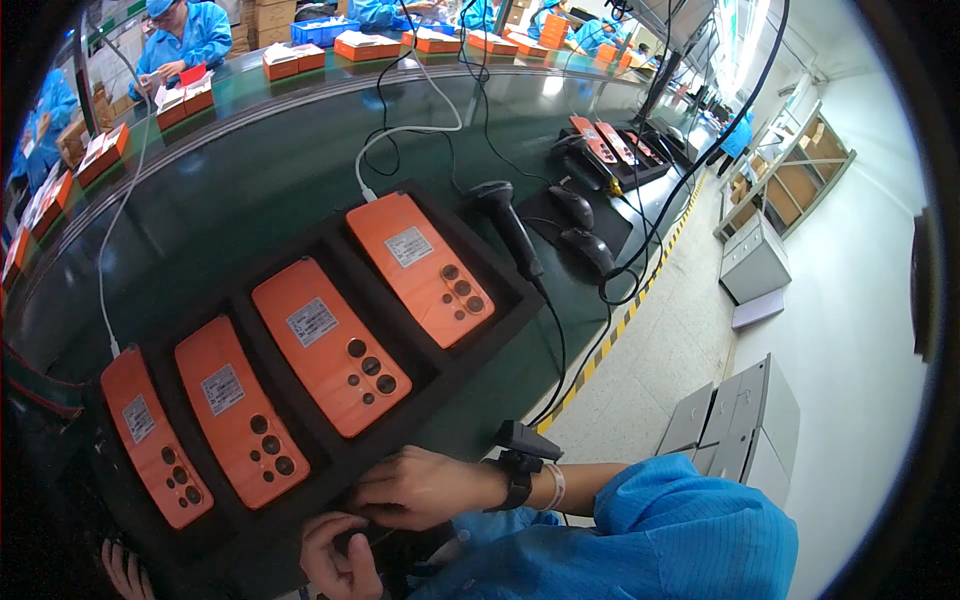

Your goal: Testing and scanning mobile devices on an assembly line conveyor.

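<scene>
The four orange phones [330,347] lay in the black tray [285,395], each in its own compartment, with the cameras toward about 5 o'clock. White cables [425,90] were connected to the two outer phones, at their upper ends.

From the middle of the tray, the right hand [425,490] was between 4 and 5 o'clock, just beside the rim. Its back was turned upward, the knuckles were bent, and the fingers pointed toward 9 o'clock and curled down. The wrist carried a black device [518,475], and the forearm came in from 3 o'clock, out of a blue sleeve [680,530].

The left hand [335,560] was close to it, at 6 o'clock, with the fingers curled and the thumb bent at their right. If either hand grasped something, I cannot tell, because the space between them was dark.

At 7 o'clock showed some fingers [118,570], whose owner was unclear. Toward 2 o'clock lay a black scanner [510,230], and farther, two mice [588,250].
</scene>
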`<state>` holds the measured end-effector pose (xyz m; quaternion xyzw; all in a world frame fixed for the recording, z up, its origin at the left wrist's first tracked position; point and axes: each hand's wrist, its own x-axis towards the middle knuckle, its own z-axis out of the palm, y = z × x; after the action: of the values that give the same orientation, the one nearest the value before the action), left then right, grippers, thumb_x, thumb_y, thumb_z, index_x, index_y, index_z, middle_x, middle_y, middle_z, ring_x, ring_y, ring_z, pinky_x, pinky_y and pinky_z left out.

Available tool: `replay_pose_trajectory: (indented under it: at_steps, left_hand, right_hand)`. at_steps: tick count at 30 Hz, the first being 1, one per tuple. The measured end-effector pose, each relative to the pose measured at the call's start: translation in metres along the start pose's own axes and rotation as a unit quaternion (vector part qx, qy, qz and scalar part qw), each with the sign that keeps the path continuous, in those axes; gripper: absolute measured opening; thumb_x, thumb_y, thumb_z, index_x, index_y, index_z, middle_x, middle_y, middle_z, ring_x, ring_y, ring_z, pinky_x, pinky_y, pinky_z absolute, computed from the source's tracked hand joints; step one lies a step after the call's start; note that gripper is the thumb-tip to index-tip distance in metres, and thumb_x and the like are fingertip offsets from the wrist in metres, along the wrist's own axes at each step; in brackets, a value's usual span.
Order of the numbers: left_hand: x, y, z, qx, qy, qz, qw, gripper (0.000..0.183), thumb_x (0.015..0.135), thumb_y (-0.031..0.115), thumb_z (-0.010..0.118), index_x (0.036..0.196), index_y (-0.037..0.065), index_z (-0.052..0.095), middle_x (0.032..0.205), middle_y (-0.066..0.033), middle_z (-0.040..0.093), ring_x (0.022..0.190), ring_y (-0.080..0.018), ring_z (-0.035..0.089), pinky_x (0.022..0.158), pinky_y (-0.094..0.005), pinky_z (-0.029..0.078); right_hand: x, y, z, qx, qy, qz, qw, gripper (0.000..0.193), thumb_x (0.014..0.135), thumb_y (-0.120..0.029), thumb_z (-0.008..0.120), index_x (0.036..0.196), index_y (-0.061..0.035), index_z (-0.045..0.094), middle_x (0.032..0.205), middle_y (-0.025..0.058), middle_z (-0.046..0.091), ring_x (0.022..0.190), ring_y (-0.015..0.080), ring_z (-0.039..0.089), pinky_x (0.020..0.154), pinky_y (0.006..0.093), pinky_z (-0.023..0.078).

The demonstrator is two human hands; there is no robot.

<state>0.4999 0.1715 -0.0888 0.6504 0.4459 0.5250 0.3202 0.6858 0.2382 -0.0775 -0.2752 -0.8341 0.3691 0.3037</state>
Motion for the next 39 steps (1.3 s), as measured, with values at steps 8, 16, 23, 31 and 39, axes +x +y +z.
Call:
replay_pose_trajectory:
  at_steps: [8, 16, 23, 31, 39]
  left_hand:
    - [0.0033, 0.0027, -0.0005, -0.029, -0.003, 0.001, 1.0, 0.012, 0.093, 0.008, 0.057, 0.099, -0.002, 0.062, 0.094, -0.0047, 0.063, 0.054, -0.0056, 0.034, 0.05, -0.0197, 0.03]
    - [0.0041, 0.0056, -0.0003, -0.042, -0.006, -0.011, 0.999, 0.01, 0.093, 0.007, 0.057, 0.097, -0.001, 0.062, 0.093, -0.0038, 0.063, 0.054, -0.005, 0.032, 0.05, -0.0194, 0.029]
    - [0.0063, 0.0055, 0.0011, -0.072, 0.003, -0.009, 0.997, 0.01, 0.093, 0.007, 0.057, 0.096, -0.001, 0.062, 0.091, -0.0034, 0.064, 0.055, -0.0043, 0.033, 0.051, -0.0191, 0.029]
    - [0.0036, 0.0038, -0.0015, -0.122, 0.011, -0.039, 0.992, 0.01, 0.094, 0.005, 0.055, 0.097, -0.002, 0.061, 0.092, -0.006, 0.064, 0.058, -0.0048, 0.039, 0.054, -0.0185, 0.033]
    - [0.0036, 0.0039, -0.0021, -0.167, 0.005, -0.067, 0.984, 0.011, 0.094, 0.002, 0.052, 0.101, -0.004, 0.057, 0.091, -0.0108, 0.063, 0.079, -0.0167, 0.057, 0.074, -0.0258, 0.046]
  right_hand:
    - [0.0018, -0.0006, -0.0013, 0.008, -0.014, 0.003, 1.0, 0.021, 0.076, -0.009, 0.065, 0.095, -0.0002, 0.061, 0.083, 0.0144, 0.06, 0.077, 0.0337, 0.062, 0.065, 0.0426, 0.051]
    - [0.0015, -0.003, -0.0036, -0.003, -0.023, 0.023, 0.999, 0.022, 0.076, -0.011, 0.065, 0.096, -0.0039, 0.061, 0.086, 0.013, 0.061, 0.082, 0.0344, 0.062, 0.069, 0.0434, 0.051]
    - [0.0009, -0.0012, -0.0027, -0.005, -0.016, 0.006, 1.0, 0.021, 0.077, -0.01, 0.064, 0.096, -0.0031, 0.058, 0.084, 0.015, 0.061, 0.08, 0.0352, 0.062, 0.068, 0.0442, 0.051]
    - [0.0002, -0.002, -0.0035, 0.016, -0.006, 0.005, 1.0, 0.023, 0.077, -0.007, 0.064, 0.098, -0.002, 0.055, 0.079, 0.0165, 0.064, 0.075, 0.0361, 0.065, 0.063, 0.0435, 0.052]
    - [0.0014, -0.0052, -0.0074, 0.016, -0.001, 0.024, 1.0, 0.022, 0.078, -0.008, 0.065, 0.098, -0.0023, 0.058, 0.081, 0.0168, 0.064, 0.078, 0.0357, 0.064, 0.067, 0.0426, 0.052]
